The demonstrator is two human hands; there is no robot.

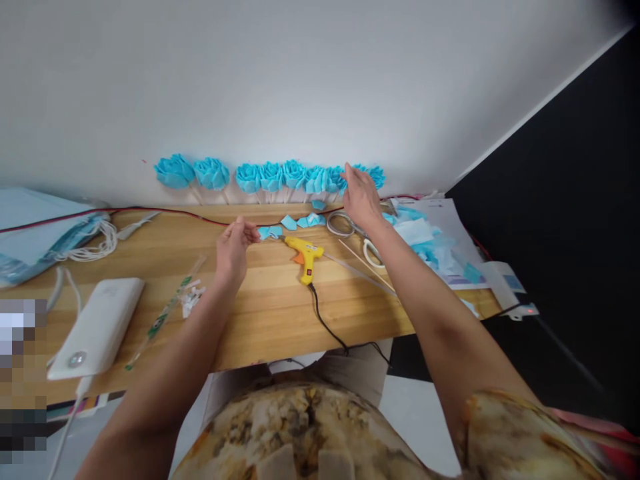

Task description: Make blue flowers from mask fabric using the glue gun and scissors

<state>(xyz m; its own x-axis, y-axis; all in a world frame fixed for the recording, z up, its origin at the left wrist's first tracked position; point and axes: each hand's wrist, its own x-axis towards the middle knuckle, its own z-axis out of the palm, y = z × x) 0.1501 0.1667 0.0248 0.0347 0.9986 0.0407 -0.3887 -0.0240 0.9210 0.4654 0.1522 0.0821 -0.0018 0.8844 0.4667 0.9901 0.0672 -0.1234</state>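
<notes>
My left hand [234, 245] hovers over the wooden table with thumb and fingers drawn together. Anything between those fingertips is too small to make out. Just right of them lie cut blue petals [289, 223]. My right hand [361, 198] reaches to the right end of a row of blue flowers [294, 175] on thin sticks, which lean against the wall. Its index finger is stretched out in front of the flowers, and its other fingers are partly hidden. Between my hands lies a yellow hot glue gun [308, 252], nozzle towards the petals.
Right of the glue gun are a thin wooden stick [367, 268], a tape roll [341, 225] and white-handled scissors [373, 254]. Blue scraps [425, 235] cover paper at the right. A white power bank [100, 327] and coiled white cable [97, 241] lie left. The glue gun's black cord [325, 323] crosses the front edge.
</notes>
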